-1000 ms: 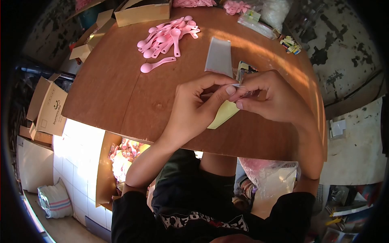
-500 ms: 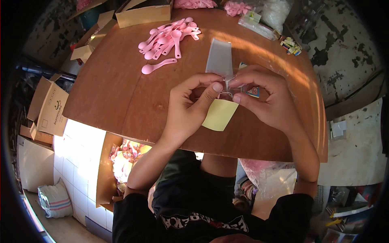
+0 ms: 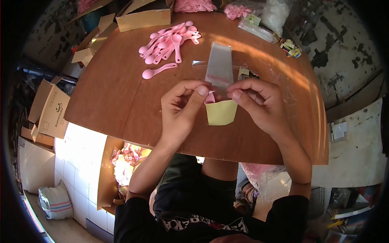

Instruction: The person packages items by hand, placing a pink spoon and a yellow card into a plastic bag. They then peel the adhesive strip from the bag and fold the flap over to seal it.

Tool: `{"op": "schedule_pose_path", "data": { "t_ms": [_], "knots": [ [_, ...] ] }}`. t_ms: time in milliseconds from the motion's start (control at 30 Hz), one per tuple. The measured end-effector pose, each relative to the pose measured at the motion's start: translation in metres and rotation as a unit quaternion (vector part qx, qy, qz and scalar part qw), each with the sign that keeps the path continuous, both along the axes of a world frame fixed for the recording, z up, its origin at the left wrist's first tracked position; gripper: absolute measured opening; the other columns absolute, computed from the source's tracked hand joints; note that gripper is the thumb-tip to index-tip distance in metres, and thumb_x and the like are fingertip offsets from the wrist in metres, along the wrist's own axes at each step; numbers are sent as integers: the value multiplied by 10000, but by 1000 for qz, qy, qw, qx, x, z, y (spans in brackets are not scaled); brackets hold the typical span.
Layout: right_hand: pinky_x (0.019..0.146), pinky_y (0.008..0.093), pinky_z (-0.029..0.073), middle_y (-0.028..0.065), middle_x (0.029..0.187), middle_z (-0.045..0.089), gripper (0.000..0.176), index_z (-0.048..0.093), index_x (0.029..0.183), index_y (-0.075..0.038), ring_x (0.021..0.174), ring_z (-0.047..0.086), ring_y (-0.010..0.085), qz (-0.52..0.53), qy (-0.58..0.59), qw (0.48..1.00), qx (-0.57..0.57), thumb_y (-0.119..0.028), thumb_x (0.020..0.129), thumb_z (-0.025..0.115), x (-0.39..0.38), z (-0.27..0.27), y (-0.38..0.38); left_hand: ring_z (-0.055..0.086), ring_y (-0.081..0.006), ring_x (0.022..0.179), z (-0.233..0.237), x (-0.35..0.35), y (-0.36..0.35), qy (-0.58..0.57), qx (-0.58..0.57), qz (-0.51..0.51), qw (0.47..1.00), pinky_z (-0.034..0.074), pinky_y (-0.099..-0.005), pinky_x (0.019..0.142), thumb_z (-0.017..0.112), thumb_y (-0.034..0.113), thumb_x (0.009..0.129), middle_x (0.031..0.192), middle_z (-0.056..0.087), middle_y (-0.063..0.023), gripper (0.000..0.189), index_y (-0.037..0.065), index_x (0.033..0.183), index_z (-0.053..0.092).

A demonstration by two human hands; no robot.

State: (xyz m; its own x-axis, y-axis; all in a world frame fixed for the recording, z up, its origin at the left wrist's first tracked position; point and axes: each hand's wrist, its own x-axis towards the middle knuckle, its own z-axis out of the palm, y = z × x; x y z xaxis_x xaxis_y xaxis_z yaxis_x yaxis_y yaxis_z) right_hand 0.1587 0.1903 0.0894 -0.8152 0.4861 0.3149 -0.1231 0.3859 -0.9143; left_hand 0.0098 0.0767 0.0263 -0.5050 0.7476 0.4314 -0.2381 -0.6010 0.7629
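My left hand (image 3: 182,111) pinches one side of a small clear plastic bag, thumb against fingers. Opposite it, my right hand (image 3: 261,105) pinches the other side, also closed. A pale yellow card (image 3: 221,113) shows at the bag's lower part, hanging between both hands. Beside my left fingertips a pink plastic piece (image 3: 210,98) is partly visible; the rest is hidden. Just beyond my hands lies a stack of clear plastic bags (image 3: 220,62). A small printed packet (image 3: 248,73) is partly covered behind my right fingers.
Pink spoons (image 3: 168,44) are heaped at the back left of the wooden table (image 3: 109,93), with a single spoon (image 3: 159,71) in front. Small yellow-and-blue packets (image 3: 291,48) lie at the right edge. A cardboard box (image 3: 145,18) stands at the back; an open carton (image 3: 106,170) sits below.
My hands have drawn apart, stretching the bag's top between them. The yellow card has turned more level, and the pink piece shows more clearly.
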Motion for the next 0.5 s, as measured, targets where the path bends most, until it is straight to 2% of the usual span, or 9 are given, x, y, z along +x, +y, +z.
{"op": "schedule_pose_path", "data": {
  "t_ms": [200,267,333,500],
  "knots": [
    [743,216,509,65,940,673,158,652,1019,56,853,624,77,-26,12,1000,1,-74,932,629,-1,-4,-4,660,-143,864,9,4,-5,-9,-9,22,1000,535,-273,775,579,82,966,947,698,-114,201,-49,1112,620],
    [752,214,510,62,948,668,157,650,1019,54,859,621,77,-22,27,999,-32,-78,937,625,0,-5,-3,663,-142,856,10,2,-5,-6,-13,18,1000,534,-272,778,587,81,962,953,700,-115,211,-53,1120,627],
    [756,216,511,61,950,668,152,650,1021,51,860,623,81,-23,30,999,-35,-73,936,626,0,-3,-4,667,-143,871,5,0,-4,72,-26,7,997,539,-275,794,602,70,951,980,703,-121,234,-56,1146,629],
    [767,220,514,58,946,668,143,650,1026,45,856,631,88,-32,69,996,-39,-53,923,637,0,-2,-5,668,-149,913,9,-1,-4,46,-53,-8,998,545,-276,808,617,65,940,1000,706,-131,234,-64,1135,633]
  ]
}}
